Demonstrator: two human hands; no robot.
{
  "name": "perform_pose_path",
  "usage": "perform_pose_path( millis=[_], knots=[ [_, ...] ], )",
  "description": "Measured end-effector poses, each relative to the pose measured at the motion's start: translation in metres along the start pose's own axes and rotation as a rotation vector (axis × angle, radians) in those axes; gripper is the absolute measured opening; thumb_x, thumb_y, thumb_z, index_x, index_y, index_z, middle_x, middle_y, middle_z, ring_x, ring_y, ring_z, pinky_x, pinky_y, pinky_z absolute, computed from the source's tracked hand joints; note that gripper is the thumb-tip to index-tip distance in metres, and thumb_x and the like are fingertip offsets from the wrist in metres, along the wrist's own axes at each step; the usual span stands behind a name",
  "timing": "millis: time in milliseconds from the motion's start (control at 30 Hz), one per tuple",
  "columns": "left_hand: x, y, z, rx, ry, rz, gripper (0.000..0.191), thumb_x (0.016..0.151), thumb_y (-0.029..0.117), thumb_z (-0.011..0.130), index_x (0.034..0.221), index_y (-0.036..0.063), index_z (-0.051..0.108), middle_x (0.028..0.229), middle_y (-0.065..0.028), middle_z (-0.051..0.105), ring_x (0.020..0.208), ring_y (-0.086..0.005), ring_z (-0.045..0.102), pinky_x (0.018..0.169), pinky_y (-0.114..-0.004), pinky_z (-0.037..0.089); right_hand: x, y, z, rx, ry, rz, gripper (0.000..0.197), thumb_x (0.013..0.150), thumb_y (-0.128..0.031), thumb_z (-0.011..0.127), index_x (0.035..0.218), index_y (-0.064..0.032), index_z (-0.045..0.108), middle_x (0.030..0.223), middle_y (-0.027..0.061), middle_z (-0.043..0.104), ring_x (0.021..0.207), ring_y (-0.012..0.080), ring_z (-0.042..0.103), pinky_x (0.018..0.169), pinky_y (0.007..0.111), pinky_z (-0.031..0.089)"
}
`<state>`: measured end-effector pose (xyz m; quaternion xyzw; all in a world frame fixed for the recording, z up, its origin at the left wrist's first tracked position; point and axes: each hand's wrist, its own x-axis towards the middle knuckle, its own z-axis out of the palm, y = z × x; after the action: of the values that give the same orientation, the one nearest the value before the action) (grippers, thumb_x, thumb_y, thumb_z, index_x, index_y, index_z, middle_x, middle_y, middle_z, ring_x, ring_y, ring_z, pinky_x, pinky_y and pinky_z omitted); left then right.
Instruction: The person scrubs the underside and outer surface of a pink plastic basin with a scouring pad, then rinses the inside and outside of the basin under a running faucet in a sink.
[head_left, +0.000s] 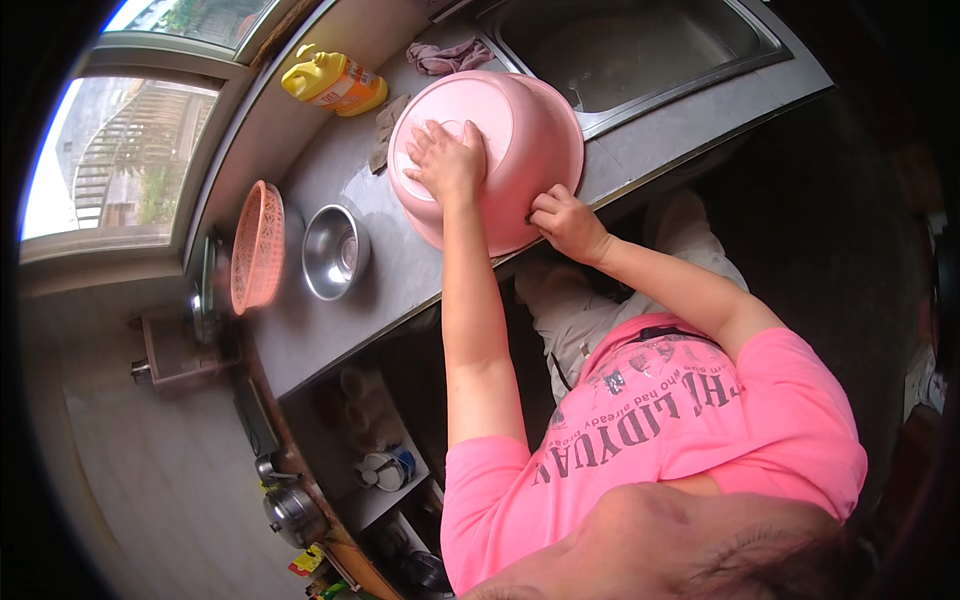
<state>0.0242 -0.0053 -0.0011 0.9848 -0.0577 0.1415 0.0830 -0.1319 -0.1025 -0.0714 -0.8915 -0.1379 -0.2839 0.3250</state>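
A large pink plastic basin (517, 142) is turned over on the grey countertop, its round base facing up and tilted towards the left. My left hand (450, 159) lies flat on the base with the fingers spread. At the basin's lower right side, near the counter's front edge, my right hand (564, 223) is closed, knuckles up, against the outer wall. A small dark thing (530, 219) peeks out at its fingertips; the hand hides most of it, so I cannot tell what it is.
A stainless sink (630, 52) adjoins the basin on the right. Behind stand a yellow jug (337, 84), a mauve cloth (450, 57) and a grey-brown cloth (388, 131). Leftward are a steel bowl (336, 253) and an orange plastic basket (259, 247). Below, a cupboard (386, 506) holds dishes.
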Motion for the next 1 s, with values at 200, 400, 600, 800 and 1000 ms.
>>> perform_pose_path(
  millis=[200,400,600,800,1000],
  knots=[
    [-0.028,-0.025,-0.020,-0.555,0.334,0.229,0.035,0.081,0.025,0.060,0.105,-0.0010,0.061,0.125,-0.0200,0.051,0.117,-0.0345,0.047,0.099,-0.041,0.036,0.010,0.053,-0.034,0.070,0.187,0.340,0.004,0.074,-0.008,0.066,0.077,-0.0069,0.064,0.087,0.0071,0.060,0.083,0.0280,0.055,0.075,0.035,0.046],
    [-0.179,-0.058,0.026,-0.871,0.295,-0.243,0.030,0.083,0.011,0.064,0.107,-0.0006,0.050,0.103,-0.0099,0.050,0.091,-0.0172,0.055,0.073,-0.028,0.048,0.004,0.081,-0.055,0.229,0.245,0.583,0.016,0.076,-0.018,0.069,0.085,-0.0055,0.067,0.090,0.0108,0.063,0.086,0.0276,0.060,0.078,0.034,0.048],
    [-0.208,-0.040,0.062,-1.444,-0.091,-0.907,0.049,0.086,0.040,0.064,0.107,0.0017,0.043,0.100,-0.0107,0.055,0.090,-0.0205,0.061,0.070,-0.027,0.048,0.013,0.075,-0.033,0.077,0.022,0.469,0.020,0.076,-0.020,0.064,0.086,-0.0031,0.067,0.097,0.0138,0.061,0.091,0.0329,0.058,0.081,0.038,0.047],
    [-0.204,-0.020,0.065,-1.798,-0.187,-0.989,0.047,0.086,0.039,0.063,0.111,0.0021,0.047,0.108,-0.0142,0.056,0.099,-0.0264,0.058,0.089,-0.038,0.042,-0.008,0.027,-0.029,-0.095,-0.166,0.119,0.011,0.073,-0.012,0.060,0.074,-0.0010,0.063,0.085,0.0139,0.057,0.083,0.0338,0.055,0.076,0.042,0.049],
    [-0.206,-0.022,0.058,-2.016,-0.379,-0.980,0.020,0.083,0.009,0.054,0.101,0.0003,0.056,0.098,-0.0113,0.062,0.100,-0.0245,0.059,0.094,-0.037,0.043,0.000,0.013,-0.061,0.215,-0.460,0.214,0.015,0.073,-0.010,0.059,0.082,0.0008,0.065,0.085,0.0159,0.062,0.079,0.0303,0.060,0.073,0.038,0.049]
  ],
)
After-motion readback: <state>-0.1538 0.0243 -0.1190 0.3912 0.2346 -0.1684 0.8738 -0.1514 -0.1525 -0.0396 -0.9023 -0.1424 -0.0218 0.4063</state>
